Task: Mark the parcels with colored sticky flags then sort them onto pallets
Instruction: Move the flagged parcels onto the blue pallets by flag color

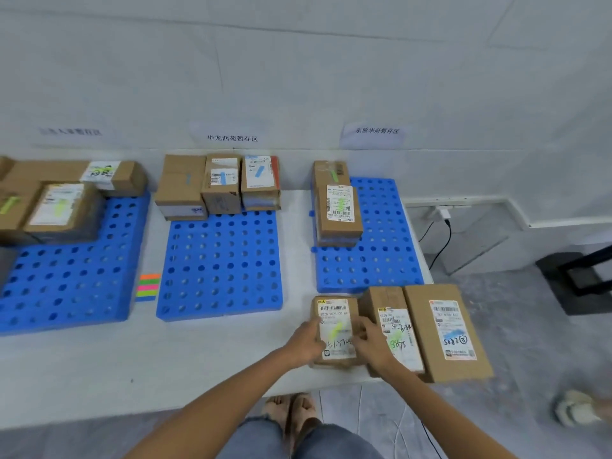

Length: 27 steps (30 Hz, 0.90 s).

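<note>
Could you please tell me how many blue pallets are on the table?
3: left pallet, partly cut off by the frame; middle pallet; right pallet. More may lie out of view.

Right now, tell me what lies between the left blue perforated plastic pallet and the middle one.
A small stack of orange, pink, green and blue sticky flags on the white table, per the head view.

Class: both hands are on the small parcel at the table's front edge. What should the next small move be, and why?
Probably lift the small parcel clear of the table: left hand and right hand grip its sides, and its green flag is already on.
</note>
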Tool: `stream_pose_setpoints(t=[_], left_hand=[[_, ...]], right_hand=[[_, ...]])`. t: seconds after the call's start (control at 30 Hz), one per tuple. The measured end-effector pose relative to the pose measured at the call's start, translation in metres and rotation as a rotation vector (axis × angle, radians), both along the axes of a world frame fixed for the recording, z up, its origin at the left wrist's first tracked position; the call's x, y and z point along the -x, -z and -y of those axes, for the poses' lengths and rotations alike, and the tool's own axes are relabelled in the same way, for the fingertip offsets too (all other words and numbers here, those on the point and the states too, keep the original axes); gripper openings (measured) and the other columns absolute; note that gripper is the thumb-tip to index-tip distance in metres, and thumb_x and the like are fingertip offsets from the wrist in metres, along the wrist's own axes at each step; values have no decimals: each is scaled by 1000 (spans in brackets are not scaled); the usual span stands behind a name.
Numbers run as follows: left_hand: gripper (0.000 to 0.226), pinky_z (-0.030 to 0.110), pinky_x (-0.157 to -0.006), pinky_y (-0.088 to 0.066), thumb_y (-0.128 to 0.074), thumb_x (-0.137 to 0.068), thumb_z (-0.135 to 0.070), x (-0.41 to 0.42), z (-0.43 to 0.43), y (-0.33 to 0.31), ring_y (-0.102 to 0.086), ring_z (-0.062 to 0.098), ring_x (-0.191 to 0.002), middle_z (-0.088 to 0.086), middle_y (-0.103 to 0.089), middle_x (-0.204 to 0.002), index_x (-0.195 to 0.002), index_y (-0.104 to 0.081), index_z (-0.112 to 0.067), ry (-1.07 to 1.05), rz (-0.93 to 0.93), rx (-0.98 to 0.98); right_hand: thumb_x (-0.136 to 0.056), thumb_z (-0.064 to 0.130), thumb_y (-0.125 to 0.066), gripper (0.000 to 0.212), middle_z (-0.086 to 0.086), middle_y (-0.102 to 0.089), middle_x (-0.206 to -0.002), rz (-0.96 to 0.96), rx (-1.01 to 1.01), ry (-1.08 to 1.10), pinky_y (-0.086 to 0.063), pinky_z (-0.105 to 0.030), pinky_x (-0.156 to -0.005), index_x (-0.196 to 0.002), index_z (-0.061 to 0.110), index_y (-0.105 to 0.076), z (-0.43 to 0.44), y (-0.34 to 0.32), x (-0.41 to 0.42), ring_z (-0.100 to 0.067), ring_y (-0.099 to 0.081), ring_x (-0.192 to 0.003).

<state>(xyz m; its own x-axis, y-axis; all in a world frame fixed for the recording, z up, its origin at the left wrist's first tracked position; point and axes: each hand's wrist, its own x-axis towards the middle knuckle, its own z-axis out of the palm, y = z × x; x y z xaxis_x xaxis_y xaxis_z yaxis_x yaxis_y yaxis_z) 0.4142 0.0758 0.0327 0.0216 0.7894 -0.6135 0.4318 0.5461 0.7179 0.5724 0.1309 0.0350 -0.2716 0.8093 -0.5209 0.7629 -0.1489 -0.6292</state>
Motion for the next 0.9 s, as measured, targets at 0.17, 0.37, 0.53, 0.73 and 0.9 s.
stream_pose_setpoints(t=[0.17,0.37,0.53,0.73,0.9], left_hand=[[53,26,-91,-47,-46,-88,-1,8,5,6,-48,23,-120,10,-45,-134,-139,-37,-14,-247,5,70],[22,20,-66,-43,-48,-92,-6,33,9,-9,-55,20,-108,6,-58,-124,-106,-59,-19,-560,230,110],[23,20,-74,-49,-52,-90,-4,78,28,-46,-57,14,-100,0,-58,-109,-107,-64,-14,-695,264,-92],[29,17,-75,-52,-46,-90,3,173,54,-77,-57,12,-96,5,-54,-119,-101,-63,-18,-835,50,-342],[27,18,-64,-54,-45,-93,0,265,80,-86,-58,21,-103,9,-54,-121,-98,-63,-20,-932,2,-436]], right_hand=[[-87,-5,-51,48,0,-51,-124,-81,35,-89,-40,-8,-82,-132,14,-45,12,1,2,-4,-47,-106],[-90,-2,-48,43,-5,-47,-120,-248,-93,-19,-48,-18,-85,-125,24,-48,24,-1,9,-13,-53,-105],[-91,-6,-44,46,-5,-43,-116,-377,-110,-74,-45,-5,-76,-129,20,-46,22,-21,53,-13,-50,-107],[-90,-10,-42,45,-5,-39,-119,-520,-95,-211,-45,-5,-79,-129,12,-49,27,-56,162,-6,-47,-108],[-93,-5,-43,44,-2,-37,-126,-563,-42,-275,-46,-5,-79,-133,12,-46,41,-71,271,-12,-43,-117]])
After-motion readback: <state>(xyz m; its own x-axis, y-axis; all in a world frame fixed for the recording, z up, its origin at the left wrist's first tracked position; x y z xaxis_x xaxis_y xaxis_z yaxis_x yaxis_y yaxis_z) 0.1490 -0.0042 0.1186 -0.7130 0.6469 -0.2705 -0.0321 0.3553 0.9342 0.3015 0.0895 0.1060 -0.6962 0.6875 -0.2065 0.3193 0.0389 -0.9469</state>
